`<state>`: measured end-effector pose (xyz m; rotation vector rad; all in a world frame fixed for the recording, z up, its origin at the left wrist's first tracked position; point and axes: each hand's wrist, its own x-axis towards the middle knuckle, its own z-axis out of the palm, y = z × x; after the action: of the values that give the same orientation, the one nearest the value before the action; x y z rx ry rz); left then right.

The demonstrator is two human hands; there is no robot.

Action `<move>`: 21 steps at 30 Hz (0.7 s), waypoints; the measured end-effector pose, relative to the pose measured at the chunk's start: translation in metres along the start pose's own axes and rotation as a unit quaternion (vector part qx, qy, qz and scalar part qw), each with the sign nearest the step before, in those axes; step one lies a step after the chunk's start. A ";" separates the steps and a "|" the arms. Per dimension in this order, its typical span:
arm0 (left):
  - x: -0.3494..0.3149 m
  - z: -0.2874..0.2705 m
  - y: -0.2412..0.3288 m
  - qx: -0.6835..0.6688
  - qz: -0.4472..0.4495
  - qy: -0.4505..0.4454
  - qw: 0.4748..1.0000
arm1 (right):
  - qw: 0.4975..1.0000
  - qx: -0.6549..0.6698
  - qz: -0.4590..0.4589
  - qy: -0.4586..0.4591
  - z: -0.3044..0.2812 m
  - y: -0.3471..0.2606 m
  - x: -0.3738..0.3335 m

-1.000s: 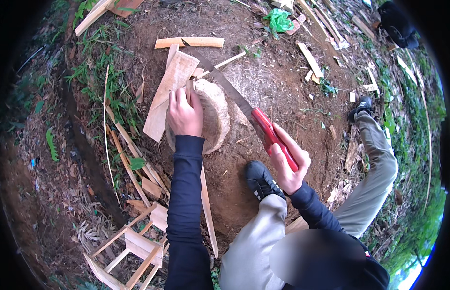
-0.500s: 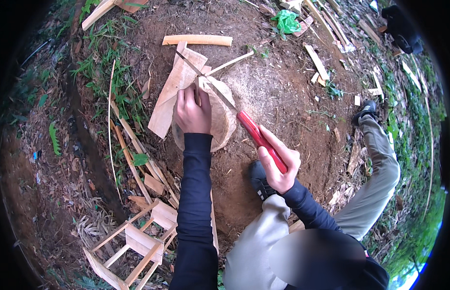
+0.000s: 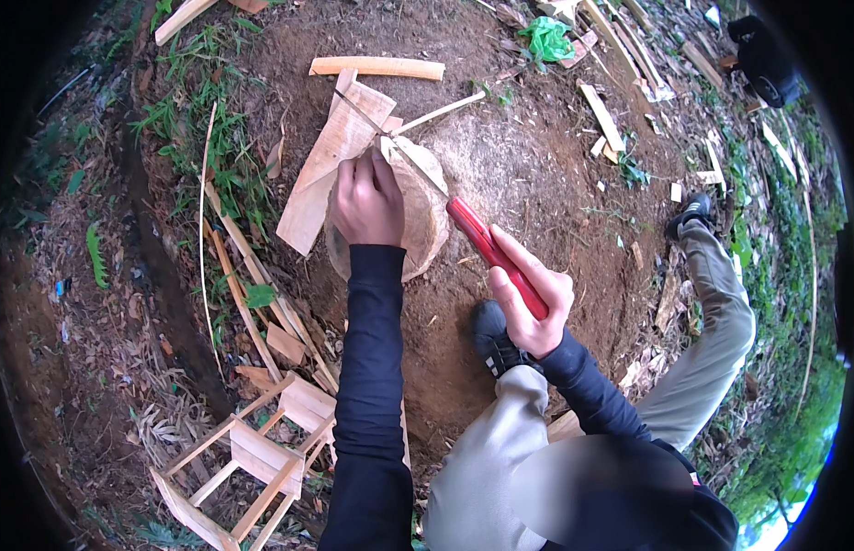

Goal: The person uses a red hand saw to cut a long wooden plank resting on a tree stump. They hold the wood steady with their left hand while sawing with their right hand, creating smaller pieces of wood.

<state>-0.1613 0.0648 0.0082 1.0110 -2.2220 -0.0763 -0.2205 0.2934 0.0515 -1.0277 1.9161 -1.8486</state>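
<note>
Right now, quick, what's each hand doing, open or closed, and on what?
Left hand: closed, pinching a wood strip, mostly hidden, above the stump.
Right hand: closed around the red handle of the saw.

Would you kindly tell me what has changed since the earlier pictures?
The right hand has brought the red-handled saw leftward, closer to the left hand; its blade, broad side showing a second ago, now appears nearly edge-on. Nothing was visibly taken up or let go: the left hand still pinches a thin wood piece over the stump.
</note>
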 end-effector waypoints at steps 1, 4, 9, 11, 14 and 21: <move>0.000 0.001 -0.001 0.006 -0.002 -0.002 1.000 | 1.000 -0.003 -0.003 -0.001 0.000 0.000 0.000; 0.001 0.003 -0.004 -0.011 0.010 0.015 1.000 | 1.000 -0.003 0.006 -0.012 0.001 -0.002 0.003; 0.000 0.003 -0.003 -0.010 -0.003 0.023 1.000 | 0.999 -0.008 -0.039 0.009 0.003 -0.002 -0.007; -0.001 0.003 -0.001 -0.008 -0.006 0.019 1.000 | 1.000 -0.003 0.018 -0.017 0.004 -0.004 -0.003; -0.001 0.002 -0.002 -0.003 -0.010 0.010 1.000 | 0.999 0.014 0.026 -0.025 0.013 0.003 0.015; -0.001 -0.002 0.008 -0.027 -0.032 -0.002 0.999 | 0.994 0.028 0.092 -0.044 0.006 0.004 0.013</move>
<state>-0.1646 0.0714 0.0117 1.0537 -2.1799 -0.1655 -0.2267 0.2796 0.0504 -0.8678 1.8309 -1.7154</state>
